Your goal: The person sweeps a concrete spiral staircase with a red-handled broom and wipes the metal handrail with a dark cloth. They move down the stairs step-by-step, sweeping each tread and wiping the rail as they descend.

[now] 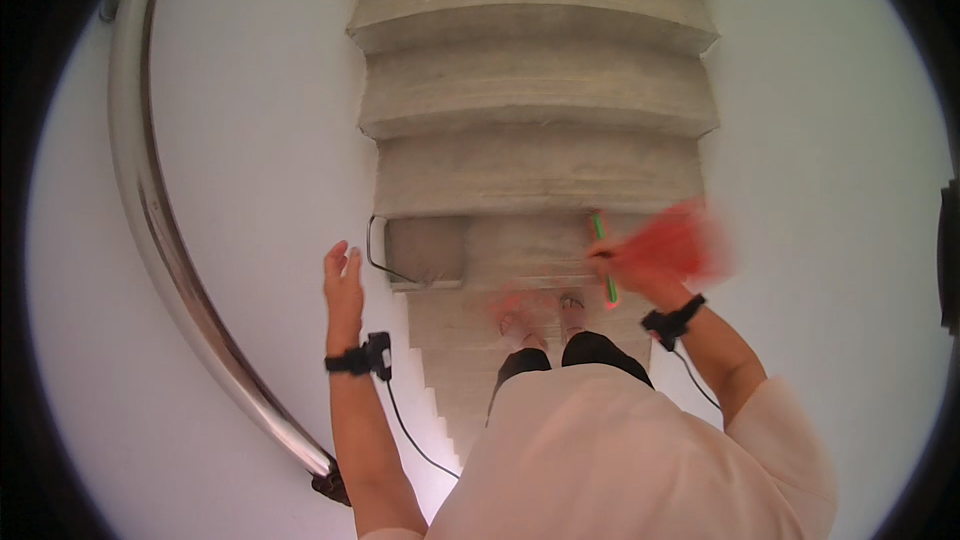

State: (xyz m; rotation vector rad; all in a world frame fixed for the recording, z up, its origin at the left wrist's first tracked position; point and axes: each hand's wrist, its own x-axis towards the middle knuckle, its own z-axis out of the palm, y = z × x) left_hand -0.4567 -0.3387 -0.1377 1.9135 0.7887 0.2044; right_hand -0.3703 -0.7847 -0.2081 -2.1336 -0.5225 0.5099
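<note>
My right hand is closed around something, blurred by motion. From it a red fan-shaped thing spreads to the right, too smeared to name exactly. A narrow green stick with a red lower end crosses at the fingers; whether it is joined to the red thing, I cannot tell. My left hand is raised near the left wall, empty, its fingers slightly apart. Just right of it, a flat grey pan-like thing with a bent metal wire handle rests on the step.
Worn concrete stairs run between white walls. A curved metal handrail follows the left wall. My sandalled feet stand on a step, with a blurred red patch beside them. Black wrist straps trail cables.
</note>
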